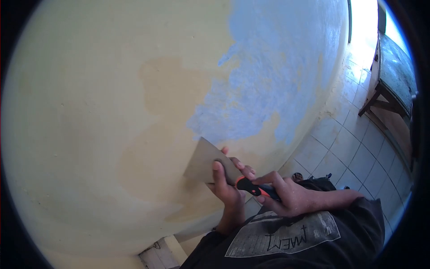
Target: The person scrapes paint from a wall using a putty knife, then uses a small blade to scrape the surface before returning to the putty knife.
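A putty knife [204,162] with a wide flat metal blade and a black-and-orange handle is held between both hands, in front of the wall. My left hand [228,190] pinches its blade, thumb on the near face and fingertips showing at the far edge. Wrapped round the handle is my right hand [289,195]. The blade's upper corner overlaps the lower end of a light blue patch [251,103] on the cream wall [89,112]. Darker, damp-looking areas [172,89] spread over the wall to the left of the blue.
Pale floor tiles [354,143] run along the wall's foot on the right. A wooden table [396,71] with a worn top stands at the upper right. A foot [297,176] shows beyond my dark shirt [358,237]. A pale ledge [163,255] is at the bottom.
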Motion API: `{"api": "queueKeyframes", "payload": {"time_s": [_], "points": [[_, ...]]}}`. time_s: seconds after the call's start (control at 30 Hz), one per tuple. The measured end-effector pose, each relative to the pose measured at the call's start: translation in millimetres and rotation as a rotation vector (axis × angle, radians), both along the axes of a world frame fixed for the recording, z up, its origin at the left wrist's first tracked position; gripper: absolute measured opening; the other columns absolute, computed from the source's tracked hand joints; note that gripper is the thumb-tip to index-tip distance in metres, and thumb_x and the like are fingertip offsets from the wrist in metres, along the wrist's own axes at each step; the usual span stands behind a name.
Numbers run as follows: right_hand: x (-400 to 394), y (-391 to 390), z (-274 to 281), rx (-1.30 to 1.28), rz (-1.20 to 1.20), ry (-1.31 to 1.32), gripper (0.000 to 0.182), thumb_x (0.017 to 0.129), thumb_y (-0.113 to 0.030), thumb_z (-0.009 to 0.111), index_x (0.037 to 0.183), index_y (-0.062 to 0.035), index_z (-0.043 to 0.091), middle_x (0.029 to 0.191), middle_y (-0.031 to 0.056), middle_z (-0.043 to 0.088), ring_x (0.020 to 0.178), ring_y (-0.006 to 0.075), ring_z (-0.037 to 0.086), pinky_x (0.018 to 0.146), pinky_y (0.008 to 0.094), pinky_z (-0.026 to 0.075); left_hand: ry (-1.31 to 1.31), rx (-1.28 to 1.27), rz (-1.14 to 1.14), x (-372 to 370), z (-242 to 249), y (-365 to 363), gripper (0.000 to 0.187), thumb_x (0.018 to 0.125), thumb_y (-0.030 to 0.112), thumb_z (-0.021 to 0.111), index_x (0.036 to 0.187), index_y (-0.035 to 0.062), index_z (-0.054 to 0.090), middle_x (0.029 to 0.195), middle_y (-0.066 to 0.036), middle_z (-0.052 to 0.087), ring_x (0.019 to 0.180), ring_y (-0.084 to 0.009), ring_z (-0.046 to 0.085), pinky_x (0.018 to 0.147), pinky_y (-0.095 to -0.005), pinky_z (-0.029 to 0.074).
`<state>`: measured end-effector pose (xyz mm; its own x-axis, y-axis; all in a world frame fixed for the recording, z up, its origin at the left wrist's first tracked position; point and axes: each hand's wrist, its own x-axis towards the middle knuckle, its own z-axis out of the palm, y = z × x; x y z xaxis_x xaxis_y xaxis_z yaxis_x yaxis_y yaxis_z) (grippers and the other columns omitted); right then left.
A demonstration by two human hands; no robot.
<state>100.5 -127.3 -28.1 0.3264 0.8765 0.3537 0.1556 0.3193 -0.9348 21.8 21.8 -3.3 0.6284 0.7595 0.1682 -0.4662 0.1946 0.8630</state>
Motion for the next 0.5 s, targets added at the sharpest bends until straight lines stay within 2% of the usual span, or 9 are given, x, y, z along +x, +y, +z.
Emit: {"api": "queueKeyframes", "payload": {"time_s": [0.03,0.07,0.17,0.27,0.37,0.43,0.5], "points": [[1.3,4.4,8.9,-0.022,0.019,0.004,0.041,0.096,-0.019,0.060,0.127,-0.0007,0.040,0.083,0.0235,0.066,0.066,0.0416,0.066,0.057,0.0466,0.051,-0.046,-0.032,-0.017,-2.7,1.7,2.3,0.049,0.103,0.036,0.044,0.130,-0.0050,0.043,0.077,-0.012,0.060,0.052,-0.0241,0.061,0.057,-0.0404,0.053],[0.2,5.9,14.2,-0.045,0.045,0.008,0.041,0.096,-0.019,0.060,0.127,-0.0008,0.040,0.083,0.0235,0.066,0.067,0.0415,0.066,0.057,0.0464,0.051,-0.044,-0.028,0.007,-4.0,5.5,2.7,0.048,0.104,0.036,0.041,0.131,-0.0040,0.044,0.077,-0.011,0.060,0.051,-0.0225,0.060,0.055,-0.0388,0.054],[1.9,5.8,17.5,-0.052,0.064,-0.024,0.041,0.096,-0.014,0.061,0.123,0.0055,0.039,0.083,0.0186,0.067,0.070,0.0301,0.071,0.058,0.0348,0.052,-0.017,-0.004,0.054,-0.3,15.0,2.3,0.047,0.106,0.035,0.034,0.133,-0.0020,0.044,0.076,-0.008,0.059,0.047,-0.0194,0.059,0.051,-0.0358,0.055],[-1.2,-3.6,5.2,0.040,-0.035,0.006,0.041,0.096,-0.018,0.060,0.127,0.0003,0.041,0.081,0.0231,0.065,0.067,0.0407,0.067,0.057,0.0446,0.051,0.038,0.003,0.031,2.3,8.2,-3.1,0.048,0.106,0.036,0.034,0.133,-0.0023,0.044,0.077,-0.008,0.059,0.048,-0.0192,0.059,0.052,-0.0361,0.055],[-1.0,-2.2,16.9,-0.101,0.012,-0.010,0.040,0.095,-0.016,0.061,0.125,0.0024,0.040,0.084,0.0235,0.065,0.067,0.0393,0.067,0.057,0.0428,0.052,-0.012,-0.006,-0.017,0.5,4.5,-2.1,0.048,0.105,0.035,0.034,0.132,-0.0027,0.045,0.077,-0.009,0.059,0.048,-0.0192,0.060,0.051,-0.0359,0.055],[-5.9,-0.8,17.9,-0.063,0.024,0.049,0.039,0.095,-0.016,0.061,0.123,0.0030,0.040,0.083,0.0231,0.065,0.067,0.0391,0.067,0.057,0.0422,0.052,-0.064,-0.023,-0.057,-1.4,13.7,3.2,0.047,0.106,0.035,0.034,0.132,-0.0030,0.045,0.076,-0.009,0.059,0.048,-0.0192,0.060,0.051,-0.0359,0.055],[-6.6,-0.7,15.6,-0.024,0.008,0.071,0.038,0.096,-0.016,0.060,0.122,0.0032,0.040,0.081,0.0226,0.065,0.067,0.0392,0.067,0.057,0.0418,0.051,0.035,-0.007,0.020,-0.8,12.1,-4.0,0.047,0.106,0.034,0.034,0.133,-0.0032,0.045,0.077,-0.009,0.059,0.048,-0.0193,0.060,0.051,-0.0357,0.055]]}}
